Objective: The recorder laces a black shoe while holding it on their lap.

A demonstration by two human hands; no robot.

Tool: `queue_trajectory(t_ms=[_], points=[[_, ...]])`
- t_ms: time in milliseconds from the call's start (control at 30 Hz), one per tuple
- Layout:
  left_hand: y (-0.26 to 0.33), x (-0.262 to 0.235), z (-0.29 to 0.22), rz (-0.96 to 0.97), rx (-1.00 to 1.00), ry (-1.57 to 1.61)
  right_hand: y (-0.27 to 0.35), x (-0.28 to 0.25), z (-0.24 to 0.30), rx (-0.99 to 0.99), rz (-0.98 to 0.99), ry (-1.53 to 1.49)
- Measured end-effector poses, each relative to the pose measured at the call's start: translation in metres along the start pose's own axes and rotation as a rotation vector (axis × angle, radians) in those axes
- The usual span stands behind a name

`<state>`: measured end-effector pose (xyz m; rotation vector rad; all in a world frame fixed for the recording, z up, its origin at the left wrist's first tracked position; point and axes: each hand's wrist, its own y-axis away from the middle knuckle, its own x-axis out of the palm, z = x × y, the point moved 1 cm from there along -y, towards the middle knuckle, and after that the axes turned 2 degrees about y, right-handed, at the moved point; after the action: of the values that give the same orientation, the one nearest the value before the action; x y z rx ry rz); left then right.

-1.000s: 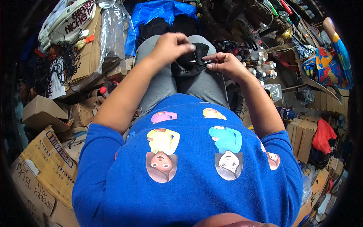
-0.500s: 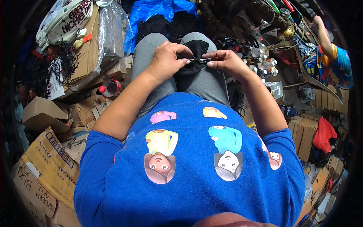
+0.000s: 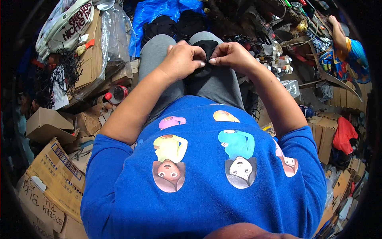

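Note:
A black piece shaped like a shoe upper point(image 3: 207, 46) lies across my right thigh, partly covered by my fingers. My left hand point(image 3: 180, 60) is closed over its left side, thumb and forefinger pinched together. From the right, my right hand point(image 3: 231, 56) pinches at the middle, its fingertips almost touching those of the left. A thin dark lace seems to run between the two pinches, though the fingers mostly hide it. Beyond my knees, two stacks of similar black pieces point(image 3: 191, 27) rest by a blue plastic sheet point(image 3: 151, 10).
To the left are tangled black cords point(image 3: 68, 71), a red-capped bottle point(image 3: 116, 95) and cardboard boxes point(image 3: 47, 124). On the right stand several small clear bottles point(image 3: 281, 63), a curved blade-like strip point(image 3: 338, 85) and a red bag point(image 3: 344, 135). Another person's arm point(image 3: 338, 36) shows at far right.
My hands have drawn closer together, and their fingertips now nearly meet over the black piece. The light-tipped thin strands seen between the fingers before are now hidden.

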<state>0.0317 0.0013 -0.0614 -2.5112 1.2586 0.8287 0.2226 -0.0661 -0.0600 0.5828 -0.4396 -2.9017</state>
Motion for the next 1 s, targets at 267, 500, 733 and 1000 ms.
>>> queue_trajectory(t_ms=[267,500,733,1000], points=[[0.002,-0.024,-0.001,-0.047,0.299,-0.534,0.008,-0.025,-0.002,0.031,0.039,-0.102],[0.003,-0.019,-0.01,0.148,0.056,-0.29,0.026,-0.01,-0.021,-0.025,-0.069,-0.015],[-0.008,-0.014,-0.009,0.203,0.183,-0.232,0.074,-0.025,-0.006,0.033,-0.043,-0.103],[-0.016,-0.01,-0.01,0.163,0.309,-0.318,0.035,-0.057,0.013,-0.308,-0.473,0.694]])
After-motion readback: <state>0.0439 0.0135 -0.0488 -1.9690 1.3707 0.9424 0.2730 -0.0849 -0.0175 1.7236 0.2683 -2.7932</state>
